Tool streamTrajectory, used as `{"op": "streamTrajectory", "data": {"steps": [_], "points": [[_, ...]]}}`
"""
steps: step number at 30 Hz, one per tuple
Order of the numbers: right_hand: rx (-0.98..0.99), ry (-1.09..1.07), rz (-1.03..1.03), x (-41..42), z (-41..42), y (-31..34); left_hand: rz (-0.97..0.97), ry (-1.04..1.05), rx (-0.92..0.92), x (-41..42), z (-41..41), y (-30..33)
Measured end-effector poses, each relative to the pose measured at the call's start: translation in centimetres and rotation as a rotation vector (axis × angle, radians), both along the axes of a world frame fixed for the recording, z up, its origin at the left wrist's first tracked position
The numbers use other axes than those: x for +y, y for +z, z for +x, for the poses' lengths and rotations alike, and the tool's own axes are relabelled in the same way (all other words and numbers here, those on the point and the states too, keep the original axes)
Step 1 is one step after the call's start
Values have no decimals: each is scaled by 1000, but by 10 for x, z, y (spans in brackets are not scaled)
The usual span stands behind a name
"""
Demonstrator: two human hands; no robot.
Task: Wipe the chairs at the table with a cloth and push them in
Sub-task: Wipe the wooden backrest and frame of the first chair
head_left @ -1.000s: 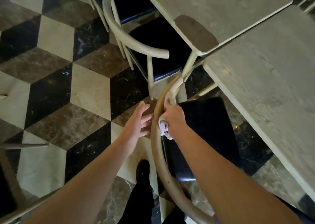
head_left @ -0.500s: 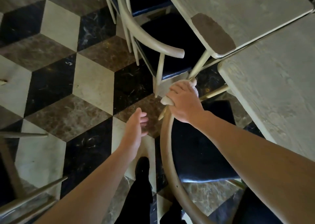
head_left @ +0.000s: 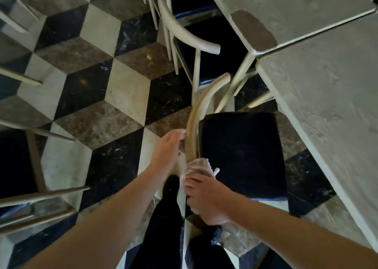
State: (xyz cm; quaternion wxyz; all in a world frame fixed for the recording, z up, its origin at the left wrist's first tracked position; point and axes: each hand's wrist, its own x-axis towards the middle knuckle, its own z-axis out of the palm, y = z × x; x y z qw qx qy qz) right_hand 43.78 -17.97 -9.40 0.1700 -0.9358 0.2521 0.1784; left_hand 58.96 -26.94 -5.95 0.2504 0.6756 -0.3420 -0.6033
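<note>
The cloth (head_left: 198, 165) is being gripped by the right hand (head_left: 204, 199), whose fingers are curled round it and round the curved back rail (head_left: 194, 121) of the near chair; the pale cloth is showing just beyond the knuckles, bunched against the rail. The left hand (head_left: 166, 148) is being held just left of the same rail, its fingers relaxed and not closed on anything, the fingertips touching or nearly touching the wood; which of the two cannot be told. The dark seat (head_left: 243, 154) of this chair is lying to the right of the rail, mostly out from under the surface (head_left: 327, 109), so the chair is judged as not yet pushed in. A second chair (head_left: 184, 29), farther off, is already being kept close under the far surface. The wiping step is judged to be in hand. Next, the cloth is probably to be carried along the rest of the rail, after which a push to the right, toward the surface, is called for.
</note>
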Motion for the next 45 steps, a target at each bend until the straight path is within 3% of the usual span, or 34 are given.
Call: {"op": "streamTrajectory", "data": {"steps": [4,11,14,18,23,26,29,31,34,39,42,45], "points": [[-73,-8,156,84,-51,-23,-32,-62,-61,29,-16,4],[-251,-64,0,151,-116,-54,-117,-202,-231,29,-26,11],[-308,-127,-98,144,-105,-56,-134,-176,-250,13,-20,6],[-428,-317,-16,88,-62,-36,-94,-151,-200,-25,-5,-10],[-331,-369,-105,38,-21,-30,-55,-248,-193,-36,15,-26],[-607,-798,-21,-19,20,-22,14,-260,-120,-70,21,-34],[-942,-1517,214,-81,37,-9,-7,-261,-99,-112,12,-34],[-1227,-1983,490,-108,25,-9,-78,-289,-168,-133,0,-32],[-1368,-2338,662,-128,-11,-27,-286,-474,-269,-154,-24,-28],[-1599,-2371,833,-173,-45,-61,-563,-749,-361,-174,-94,-53],[-1690,-2240,909,-206,-44,-79,-642,-823,-448,-181,-102,-69],[-1759,-2097,1017,-231,-31,-90,-647,-938,-412,-183,-92,-74]]}}
